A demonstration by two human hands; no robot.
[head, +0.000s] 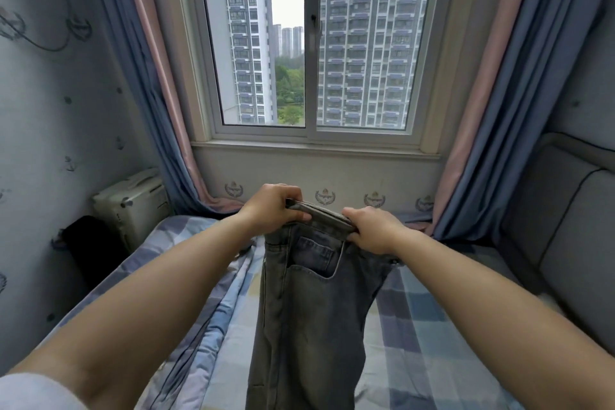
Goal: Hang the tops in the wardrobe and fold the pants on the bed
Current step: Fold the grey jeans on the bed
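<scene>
Both hands are closed on the waistband of the jeans (309,303), one at each end. The left hand (271,208) curls its fingers over the top edge at the far corner, and the right hand (371,231) pinches the near corner with the thumb underneath. Between the two grips the band is pulled fairly taut, and it looks doubled over, front against back, though the angle makes that hard to confirm. Held this way the weight of the denim drops straight below the grips, so the legs hang in line and the cloth shakes flat; that reads as the set-up for folding, with the legs already stacked one on the other.

Below the grips the jeans run down out of view at the bottom, a back pocket facing up. Under them lies the bed (432,326), its checked cover rumpled into ridges to the left of the hanging legs; those ridges would need smoothing or avoiding for a neat fold.

Beyond the grips is the window (312,43), flanked by curtains (159,110). Left of the left hand a white unit (133,206) sits by the wall. Right of the right hand is a padded grey headboard (565,226). No tops or wardrobe are in view.
</scene>
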